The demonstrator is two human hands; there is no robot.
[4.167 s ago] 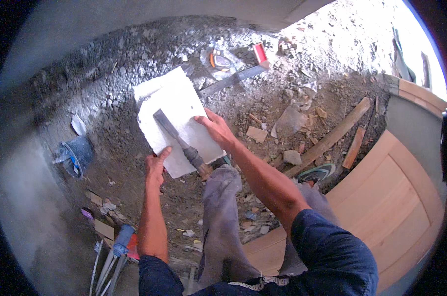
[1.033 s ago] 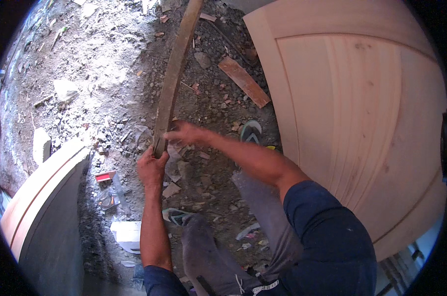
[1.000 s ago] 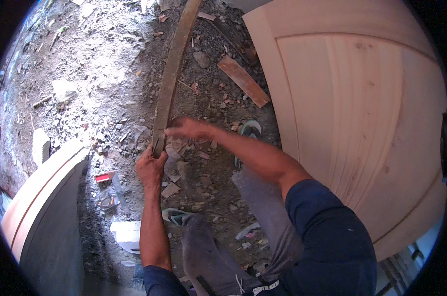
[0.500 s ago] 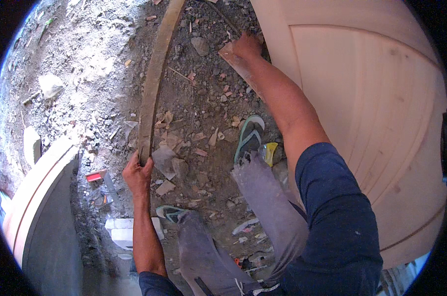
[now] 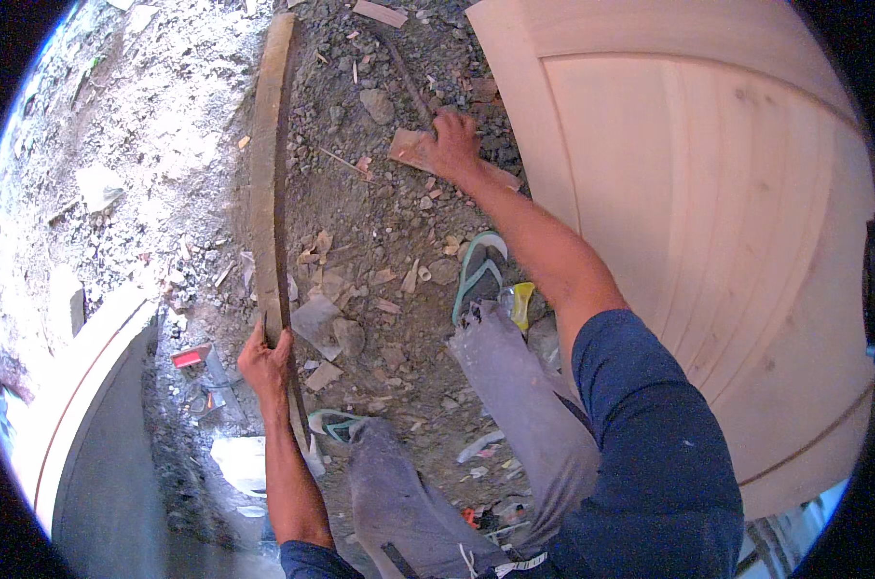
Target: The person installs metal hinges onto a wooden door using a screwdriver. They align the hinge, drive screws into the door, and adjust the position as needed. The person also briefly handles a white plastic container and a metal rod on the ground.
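My left hand [image 5: 266,362] is closed round the near end of a long, narrow wooden batten [image 5: 272,164], its thumb on the right edge. The batten stretches away from me over the rubble. Farther off to the right, my right hand [image 5: 454,145] is closed over a short, flat piece of wood [image 5: 410,150] close to the ground. Part of that piece lies hidden under the hand and wrist. A thin dark rod [image 5: 406,75] runs up to the right hand's fingers; whether they touch it I cannot tell.
A large panelled wooden door [image 5: 688,222] fills the right side. At lower left is a curved-looking panel [image 5: 105,415] with a pale edge. Stones, wood chips and a yellow wrapper [image 5: 521,306] litter the dirt. A red-and-grey tool [image 5: 201,367] and a white block [image 5: 240,463] lie left. My sandalled feet stand between.
The batten's far end has swung left, its tip now in view. My right hand has come nearer and left, and the short wood piece has turned more crosswise with it.
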